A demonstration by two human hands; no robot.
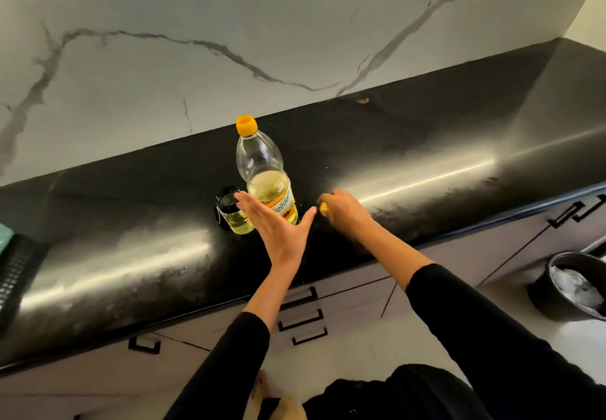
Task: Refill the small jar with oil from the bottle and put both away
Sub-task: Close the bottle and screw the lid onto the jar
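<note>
The bottle (267,186) and the jar (234,213) are stood side by side on the counter (426,144). The left hand (278,226) is held before them, fingers straight, thumb spread. A small yellow object (324,207) is pinched in the right hand (346,212).

Black countertop (426,144), oil bottle (262,170), small jar (234,211)

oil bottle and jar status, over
Hands: left hand open, in front of bottle; right hand pinches small yellow piece. Bottle upright, capped; jar beside it holds oil. Nothing blocking either.
</note>
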